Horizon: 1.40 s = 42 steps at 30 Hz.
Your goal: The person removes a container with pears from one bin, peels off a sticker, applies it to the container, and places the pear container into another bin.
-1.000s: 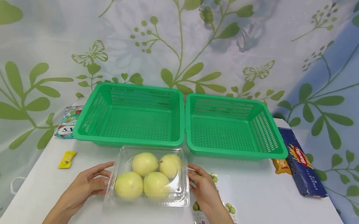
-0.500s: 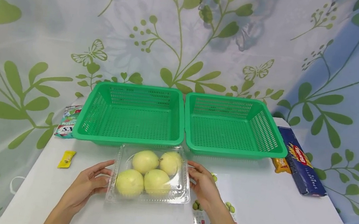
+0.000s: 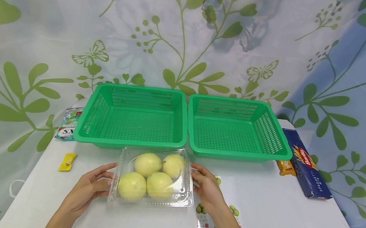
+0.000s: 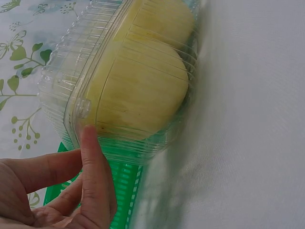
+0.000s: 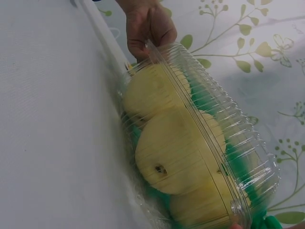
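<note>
A clear plastic clamshell box (image 3: 178, 200) sits in front of the green baskets, with several round yellow pears (image 3: 147, 165) inside and its lid down. At its left end, my left hand (image 3: 84, 189) holds the edge with its fingertips; the left wrist view shows a fingertip of that hand (image 4: 66, 191) against the box's corner. On the opposite end, my right hand (image 3: 211, 192) grips the side with bent fingers. The right wrist view shows the pears (image 5: 176, 148) through the ribbed wall, while most of the right hand is out of that view.
Two green baskets, left (image 3: 98, 140) and right (image 3: 239, 155), stand side by side at the back. A teal bag (image 3: 67, 123) and yellow packet (image 3: 67, 162) lie left. An orange packet (image 3: 286, 168) and spaghetti box (image 3: 309, 166) lie right. A printed card (image 3: 204, 221) lies beneath the right forearm.
Between one second and half a second ago, the box's near edge shifted up slightly in the head view, with both hands on it. Since then almost nothing has moved.
</note>
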{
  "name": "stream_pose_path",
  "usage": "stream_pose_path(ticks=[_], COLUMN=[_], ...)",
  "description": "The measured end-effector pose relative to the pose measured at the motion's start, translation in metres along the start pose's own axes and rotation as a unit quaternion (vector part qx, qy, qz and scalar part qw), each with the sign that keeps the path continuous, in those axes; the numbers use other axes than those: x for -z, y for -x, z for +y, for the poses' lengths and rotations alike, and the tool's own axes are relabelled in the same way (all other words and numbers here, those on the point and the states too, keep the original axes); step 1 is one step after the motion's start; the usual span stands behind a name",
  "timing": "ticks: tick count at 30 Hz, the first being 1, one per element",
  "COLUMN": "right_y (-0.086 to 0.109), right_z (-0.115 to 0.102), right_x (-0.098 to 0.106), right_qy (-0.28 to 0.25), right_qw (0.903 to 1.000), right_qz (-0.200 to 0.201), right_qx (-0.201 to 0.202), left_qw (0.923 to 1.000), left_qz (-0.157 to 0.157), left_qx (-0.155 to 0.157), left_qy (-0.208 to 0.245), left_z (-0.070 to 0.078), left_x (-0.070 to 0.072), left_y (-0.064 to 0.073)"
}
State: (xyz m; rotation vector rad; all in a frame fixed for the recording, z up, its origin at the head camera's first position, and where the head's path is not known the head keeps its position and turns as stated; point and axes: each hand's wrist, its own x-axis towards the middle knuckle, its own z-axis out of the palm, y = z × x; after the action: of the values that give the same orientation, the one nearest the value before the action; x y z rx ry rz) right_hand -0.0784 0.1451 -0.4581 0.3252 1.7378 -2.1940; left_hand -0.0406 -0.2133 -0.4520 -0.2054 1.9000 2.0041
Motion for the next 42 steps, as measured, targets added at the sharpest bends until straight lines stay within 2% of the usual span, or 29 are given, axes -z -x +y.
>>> stream_pose_path(ticks=[20, 27, 30, 33, 38, 42], right_y=[0.002, 0.001, 0.002, 0.005, 0.011, 0.013], right_z=[0.003, 0.003, 0.002, 0.002, -0.004, -0.009], right_x=[-0.001, 0.0, 0.004, 0.011, 0.03, 0.053], right_qy=[-0.02, -0.005, 0.025, 0.087, 0.193, 0.232], right_qw=[0.9998, 1.0, 0.9996, 0.9957, 0.977, 0.9672], right_qz=[0.006, 0.0, -0.002, -0.002, 0.021, 0.043], right_qx=[-0.005, -0.001, 0.01, 0.031, 0.088, 0.095], left_qw=[0.9999, 0.9999, 0.9999, 0.9999, 0.9998, 0.9998], left_qz=[-0.006, -0.008, -0.007, -0.006, -0.011, -0.011], left_qx=[0.002, 0.0, 0.001, 0.002, -0.002, -0.001], left_qy=[0.008, 0.008, 0.01, 0.011, 0.015, 0.016], left_z=[-0.004, -0.004, -0.004, -0.004, -0.004, -0.004], left_x=[0.002, 0.002, 0.002, 0.002, 0.002, 0.002], left_y=[-0.002, -0.002, -0.002, -0.002, -0.003, -0.002])
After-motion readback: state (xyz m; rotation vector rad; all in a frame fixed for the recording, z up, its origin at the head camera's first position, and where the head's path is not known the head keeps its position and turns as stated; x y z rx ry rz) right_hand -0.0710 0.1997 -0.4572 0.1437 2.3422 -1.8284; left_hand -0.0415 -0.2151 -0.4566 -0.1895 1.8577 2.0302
